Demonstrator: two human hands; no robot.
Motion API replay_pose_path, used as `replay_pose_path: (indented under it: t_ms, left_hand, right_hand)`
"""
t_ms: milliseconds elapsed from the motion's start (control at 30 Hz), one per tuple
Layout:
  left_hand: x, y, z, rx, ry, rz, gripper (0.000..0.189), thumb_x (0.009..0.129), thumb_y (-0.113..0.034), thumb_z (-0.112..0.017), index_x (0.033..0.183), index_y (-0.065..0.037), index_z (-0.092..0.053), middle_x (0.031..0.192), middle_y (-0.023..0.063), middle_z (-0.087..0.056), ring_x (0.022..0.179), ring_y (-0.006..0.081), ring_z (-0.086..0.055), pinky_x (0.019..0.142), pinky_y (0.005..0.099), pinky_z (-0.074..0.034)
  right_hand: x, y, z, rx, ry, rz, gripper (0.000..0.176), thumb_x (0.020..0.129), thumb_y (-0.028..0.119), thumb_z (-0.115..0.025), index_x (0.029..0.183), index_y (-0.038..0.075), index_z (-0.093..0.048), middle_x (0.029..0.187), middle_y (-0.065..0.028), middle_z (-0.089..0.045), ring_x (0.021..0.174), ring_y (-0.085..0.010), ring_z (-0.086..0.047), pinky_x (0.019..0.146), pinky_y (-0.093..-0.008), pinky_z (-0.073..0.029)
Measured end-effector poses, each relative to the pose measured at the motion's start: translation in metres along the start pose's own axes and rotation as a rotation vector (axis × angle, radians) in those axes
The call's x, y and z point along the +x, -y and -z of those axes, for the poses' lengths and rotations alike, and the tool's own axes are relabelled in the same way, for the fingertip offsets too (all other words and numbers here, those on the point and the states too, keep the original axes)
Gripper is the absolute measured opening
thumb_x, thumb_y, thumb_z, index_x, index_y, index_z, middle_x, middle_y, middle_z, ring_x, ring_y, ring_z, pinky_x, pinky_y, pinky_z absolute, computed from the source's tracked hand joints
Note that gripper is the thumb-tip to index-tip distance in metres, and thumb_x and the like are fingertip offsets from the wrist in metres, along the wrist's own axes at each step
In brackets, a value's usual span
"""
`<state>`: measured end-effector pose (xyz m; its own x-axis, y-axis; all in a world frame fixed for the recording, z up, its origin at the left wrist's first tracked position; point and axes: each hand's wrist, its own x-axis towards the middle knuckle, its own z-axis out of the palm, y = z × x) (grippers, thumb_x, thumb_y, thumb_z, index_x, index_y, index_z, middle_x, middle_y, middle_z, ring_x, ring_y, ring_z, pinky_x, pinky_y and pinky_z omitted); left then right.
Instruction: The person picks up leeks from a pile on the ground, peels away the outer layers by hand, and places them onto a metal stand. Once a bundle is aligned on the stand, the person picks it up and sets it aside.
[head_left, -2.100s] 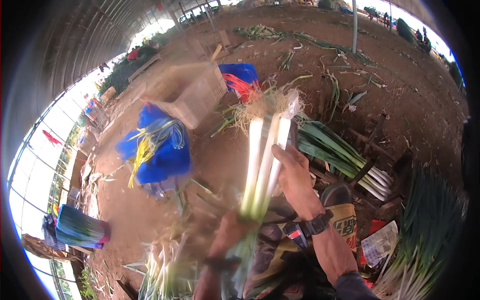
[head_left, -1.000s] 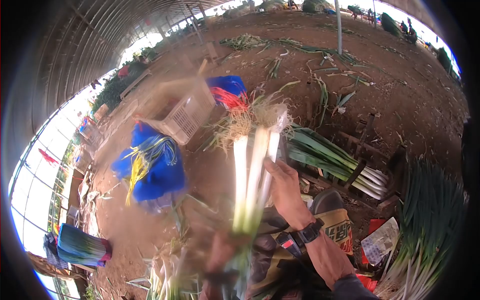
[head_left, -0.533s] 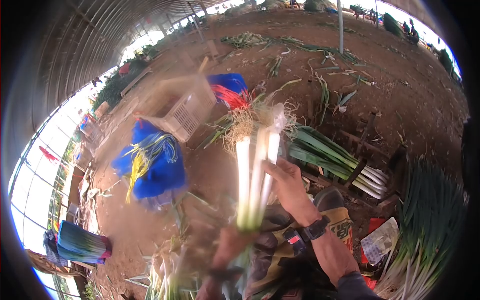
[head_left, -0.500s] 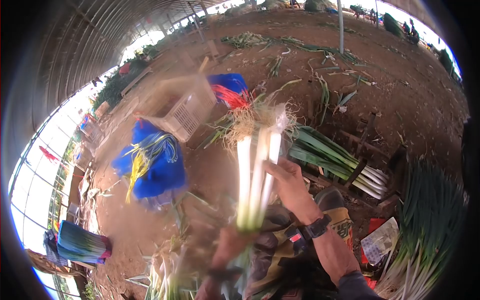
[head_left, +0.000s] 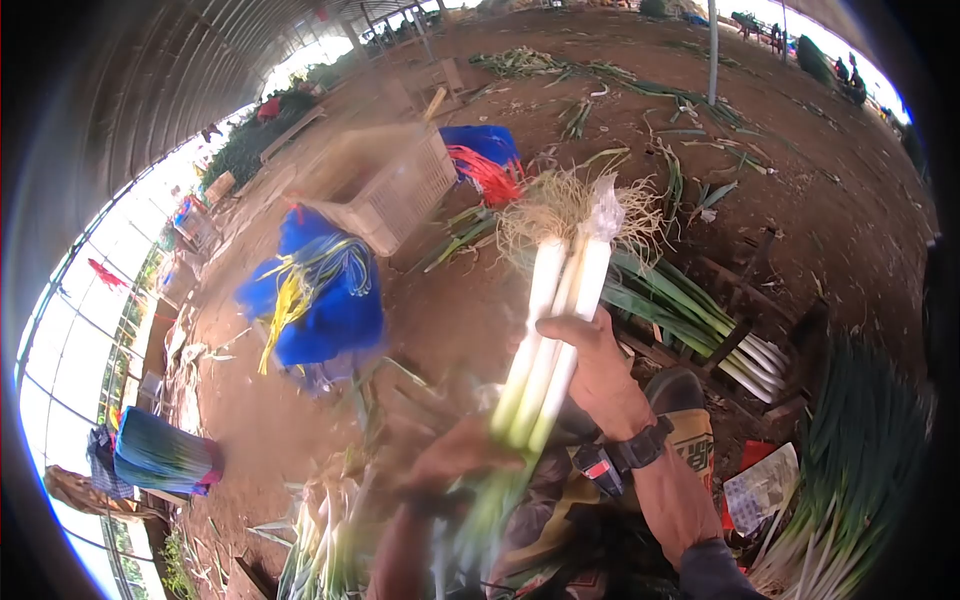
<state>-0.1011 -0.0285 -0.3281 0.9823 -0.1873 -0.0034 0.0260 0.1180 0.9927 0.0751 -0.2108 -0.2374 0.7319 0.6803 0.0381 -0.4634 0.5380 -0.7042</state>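
Observation:
Several leeks (head_left: 573, 275) stand tilted in front of me, their white shafts side by side and a beard of pale roots at the top. My right hand (head_left: 590, 365) is wrapped round the white shafts, thumb across the front. My left hand (head_left: 465, 450) is smeared by motion at the lower green part of these leeks, its fingers overlapping them. Below it the green leaves blur downward. A heap of pale leaves and stalks (head_left: 325, 545) lies beneath my left arm.
A plastic crate (head_left: 410, 195) stands ahead beside blue material topped with yellow ties (head_left: 285, 310) and red ties (head_left: 488, 175). Trimmed leeks (head_left: 735, 345) rest in a low wooden frame at right. Long leeks (head_left: 855, 450) are piled nearer right. A metal post (head_left: 712, 55) rises behind.
The leeks now lean to the right, and my right hand has its thumb across their front. My left hand has moved up slightly along the green part. The view has shifted a little.

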Motion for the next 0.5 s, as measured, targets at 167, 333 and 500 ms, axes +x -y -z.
replay_pose_path:
  t_ms: [167,333,500]
  left_hand:
    - [0.008,-0.043,-0.063,0.839,-0.515,0.192,0.082,0.075,-0.036,-0.091,0.14,-0.005,-0.053,0.118,0.0184,-0.069,0.104,0.0261,-0.07,0.089,0.0425,-0.057]
    - [0.032,0.002,-0.111,1.315,-1.11,0.061,0.099,0.076,-0.037,-0.085,0.148,0.004,-0.03,0.12,0.0276,-0.055,0.11,0.0472,-0.056,0.096,0.0542,-0.048]
    - [0.018,-0.008,-0.068,0.908,-0.961,0.149,0.063,0.079,-0.014,-0.075,0.13,0.003,-0.042,0.106,0.0195,-0.062,0.09,0.0302,-0.064,0.073,0.0466,-0.056]
  right_hand:
    - [0.006,-0.009,-0.006,-0.022,-0.069,0.069,0.027,0.087,0.004,-0.066,0.112,-0.008,-0.064,0.091,-0.0177,-0.074,0.079,-0.0244,-0.073,0.075,-0.0362,-0.061]
    - [0.004,-0.021,-0.049,-0.095,-0.142,0.146,0.025,0.087,0.001,-0.068,0.111,-0.005,-0.064,0.091,-0.008,-0.069,0.076,-0.0151,-0.067,0.07,-0.0295,-0.056]
    - [0.013,-0.013,-0.048,-0.459,0.124,0.189,0.072,0.09,0.016,-0.08,0.148,-0.002,-0.04,0.126,-0.0156,-0.063,0.114,-0.0232,-0.064,0.096,-0.0314,-0.053]
